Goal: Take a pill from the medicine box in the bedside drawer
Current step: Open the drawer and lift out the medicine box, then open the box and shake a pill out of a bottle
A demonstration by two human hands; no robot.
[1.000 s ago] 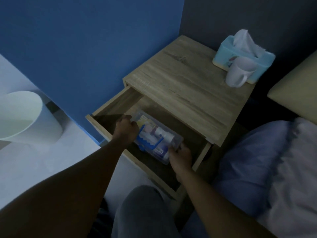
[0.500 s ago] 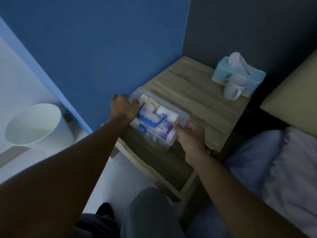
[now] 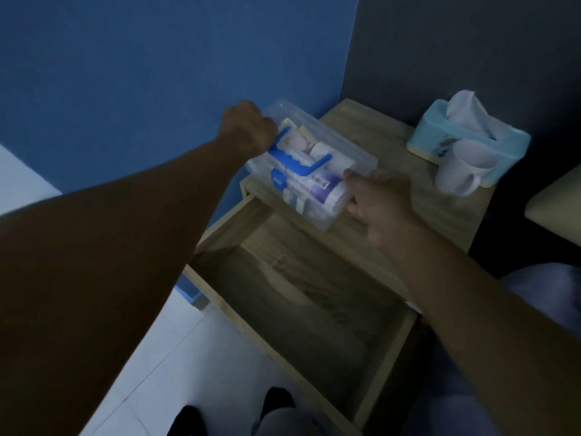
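I grip the clear medicine box at both ends, left hand and right hand, keeping it level over the surface to set it down.

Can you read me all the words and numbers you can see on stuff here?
None can be read.
Medicine box: round blue label on the front, too blurred.
Purple and white bottle inside it: a label with print, too small and blurred.
Tissue box: a picture on the side, no words I can make out.
White mug: plain.
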